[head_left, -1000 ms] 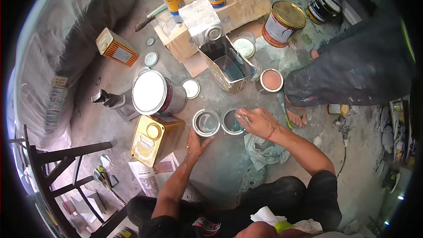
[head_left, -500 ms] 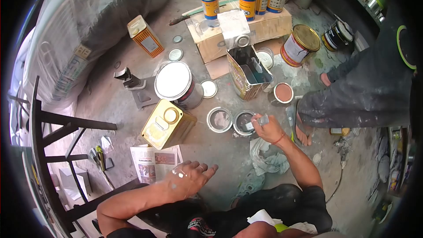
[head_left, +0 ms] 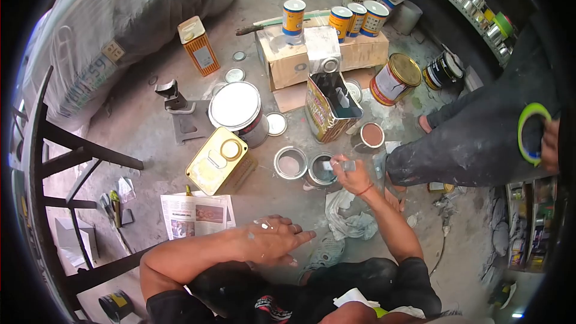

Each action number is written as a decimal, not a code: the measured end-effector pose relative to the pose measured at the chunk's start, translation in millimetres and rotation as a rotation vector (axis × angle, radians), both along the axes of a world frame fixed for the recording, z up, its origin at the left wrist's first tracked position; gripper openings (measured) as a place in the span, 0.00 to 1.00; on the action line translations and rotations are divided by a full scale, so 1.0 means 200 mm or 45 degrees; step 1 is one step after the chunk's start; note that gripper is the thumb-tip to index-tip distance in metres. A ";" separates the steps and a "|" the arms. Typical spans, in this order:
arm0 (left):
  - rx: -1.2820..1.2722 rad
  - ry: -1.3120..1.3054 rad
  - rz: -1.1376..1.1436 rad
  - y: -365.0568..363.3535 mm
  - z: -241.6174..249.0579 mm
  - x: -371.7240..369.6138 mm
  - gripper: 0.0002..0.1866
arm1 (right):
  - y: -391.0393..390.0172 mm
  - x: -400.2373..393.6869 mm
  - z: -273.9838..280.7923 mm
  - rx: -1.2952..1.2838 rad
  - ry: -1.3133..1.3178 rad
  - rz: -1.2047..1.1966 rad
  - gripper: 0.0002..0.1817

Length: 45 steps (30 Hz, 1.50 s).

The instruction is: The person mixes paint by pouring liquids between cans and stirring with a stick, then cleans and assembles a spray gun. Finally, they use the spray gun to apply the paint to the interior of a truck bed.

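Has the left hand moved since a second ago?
Yes: from beside the left open can, the left hand has drawn back toward the person's legs.

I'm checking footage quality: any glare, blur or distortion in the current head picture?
Head view: strong wide-angle bending and black corners; the large white lid looks nearly washed out; the small pale piece in the right hand is indistinct.

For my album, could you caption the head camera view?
Right hand holds something small over an open can, left hand apart, rag nearby.
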<state>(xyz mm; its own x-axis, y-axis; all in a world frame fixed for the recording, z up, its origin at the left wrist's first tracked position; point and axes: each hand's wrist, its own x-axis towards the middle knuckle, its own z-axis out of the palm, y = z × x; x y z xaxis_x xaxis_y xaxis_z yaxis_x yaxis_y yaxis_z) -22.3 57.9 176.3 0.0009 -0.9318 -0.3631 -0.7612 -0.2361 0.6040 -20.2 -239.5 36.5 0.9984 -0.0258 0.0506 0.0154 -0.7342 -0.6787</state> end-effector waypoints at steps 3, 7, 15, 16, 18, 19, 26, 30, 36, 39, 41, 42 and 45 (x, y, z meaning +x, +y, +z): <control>0.032 0.019 -0.021 0.03 0.00 -0.01 0.39 | -0.03 -0.01 -0.06 0.038 0.022 0.069 0.13; 0.028 0.094 -0.033 0.09 -0.02 -0.04 0.39 | 0.00 -0.01 -0.04 -0.118 -0.030 -0.085 0.14; -0.009 0.119 -0.020 0.17 0.00 -0.07 0.39 | -0.03 -0.06 0.31 -0.086 -0.094 -0.065 0.12; -0.018 0.120 -0.012 0.17 0.00 -0.08 0.39 | -0.04 -0.06 0.37 -0.094 -0.094 -0.057 0.12; -0.148 0.061 0.028 0.18 -0.02 -0.09 0.34 | -0.05 -0.07 0.49 0.065 -0.102 -0.189 0.13; -0.154 0.059 0.035 0.18 -0.02 -0.09 0.34 | -0.01 -0.07 0.57 0.168 -0.084 -0.263 0.14; -0.129 0.014 0.021 0.19 0.00 -0.10 0.34 | 0.06 0.04 0.59 0.456 -0.145 -0.171 0.15; -0.047 -0.014 -0.022 0.16 0.00 -0.10 0.38 | 0.26 0.19 0.35 0.296 -0.054 0.035 0.16; -0.012 -0.012 -0.012 0.19 0.05 -0.12 0.38 | 0.37 0.33 -0.12 -0.211 -0.237 0.225 0.15; -0.018 -0.017 0.031 0.21 0.04 -0.12 0.39 | 0.42 0.34 -0.15 -0.168 -0.222 0.186 0.16; -0.020 -0.040 0.034 0.22 0.04 -0.12 0.39 | 0.42 0.32 -0.17 -0.159 -0.211 0.190 0.17; -0.024 -0.064 0.039 0.23 0.04 -0.12 0.39 | 0.41 0.30 -0.17 -0.052 -0.147 0.231 0.17; -0.034 -0.049 0.030 0.24 0.03 -0.12 0.39 | 0.32 0.32 -0.19 -0.125 -0.123 0.292 0.18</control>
